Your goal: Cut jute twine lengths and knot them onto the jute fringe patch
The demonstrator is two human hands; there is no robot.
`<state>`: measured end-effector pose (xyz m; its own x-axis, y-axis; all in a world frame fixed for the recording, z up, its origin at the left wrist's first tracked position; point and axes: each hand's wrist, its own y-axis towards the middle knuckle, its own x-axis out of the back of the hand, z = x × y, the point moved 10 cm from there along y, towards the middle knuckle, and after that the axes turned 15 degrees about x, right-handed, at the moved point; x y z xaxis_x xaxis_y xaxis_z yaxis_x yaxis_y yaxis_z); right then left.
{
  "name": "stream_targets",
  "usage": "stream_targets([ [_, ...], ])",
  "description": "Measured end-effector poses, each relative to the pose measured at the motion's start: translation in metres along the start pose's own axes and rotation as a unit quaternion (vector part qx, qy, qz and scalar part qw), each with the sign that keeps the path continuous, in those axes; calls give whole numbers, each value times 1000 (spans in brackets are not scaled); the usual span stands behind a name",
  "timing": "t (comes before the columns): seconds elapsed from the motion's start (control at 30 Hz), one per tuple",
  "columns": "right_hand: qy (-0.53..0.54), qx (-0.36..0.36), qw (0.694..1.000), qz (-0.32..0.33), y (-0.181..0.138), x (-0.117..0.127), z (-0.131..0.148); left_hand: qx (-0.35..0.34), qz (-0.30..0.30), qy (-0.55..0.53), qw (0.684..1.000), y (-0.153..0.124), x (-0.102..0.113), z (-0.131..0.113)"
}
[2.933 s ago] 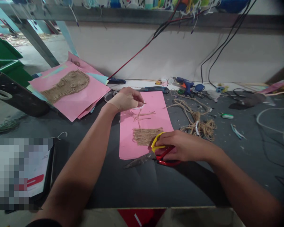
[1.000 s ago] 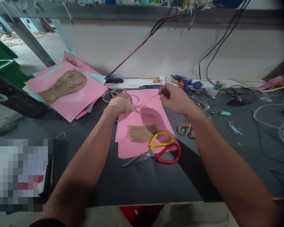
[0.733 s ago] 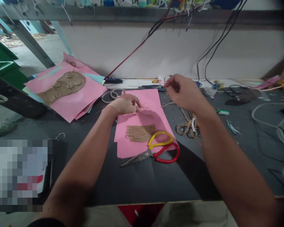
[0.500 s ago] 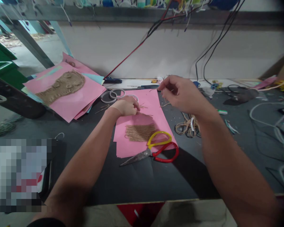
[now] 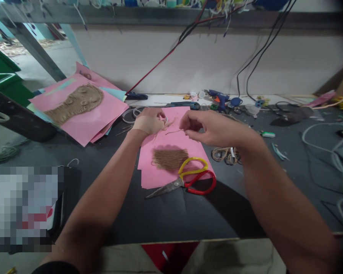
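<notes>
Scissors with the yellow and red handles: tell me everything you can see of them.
The scissors have one yellow and one red loop handle, apparently plastic-coated, and dull grey metal blades that look shut. They lie flat and unheld. The handles rest on the pink paper sheet right next to the brown jute patch. The blades point left, out onto the dark tabletop.

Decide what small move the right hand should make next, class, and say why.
Probably lower the right hand to lay its short strand against the upper edge of the jute patch on the pink sheet. The strand is pinched just above the sheet, the patch looks built of such strands, and the left hand holds more loose strands nearby.
</notes>
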<state>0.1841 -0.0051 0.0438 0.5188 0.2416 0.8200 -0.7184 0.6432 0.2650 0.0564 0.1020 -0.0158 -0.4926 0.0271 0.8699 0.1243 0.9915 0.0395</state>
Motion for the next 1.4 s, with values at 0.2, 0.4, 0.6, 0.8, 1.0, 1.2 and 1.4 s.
stream_targets([
  [0.2,-26,8,999,21,3,-9,0,-118,220,-68,966,-36,2,-39],
  [0.4,-21,-3,999,-31,2,0,0,-121,279,-94,948,-56,6,-50],
  [0.6,-29,-6,998,-48,1,2,-6,-108,240,-139,955,-50,9,-38],
  [0.8,-14,-7,999,-48,2,-5,-10,-118,215,-135,960,-57,0,-34],
  [1.0,16,-5,998,-53,4,-12,-12,-31,193,-283,939,-67,-11,-9],
  [1.2,28,-2,1000,-5,6,-32,-19,-12,107,-217,970,-80,-6,18],
  [1.4,46,-20,999,-11,-6,-63,-39,-28,63,-166,984,-82,-10,35],
])
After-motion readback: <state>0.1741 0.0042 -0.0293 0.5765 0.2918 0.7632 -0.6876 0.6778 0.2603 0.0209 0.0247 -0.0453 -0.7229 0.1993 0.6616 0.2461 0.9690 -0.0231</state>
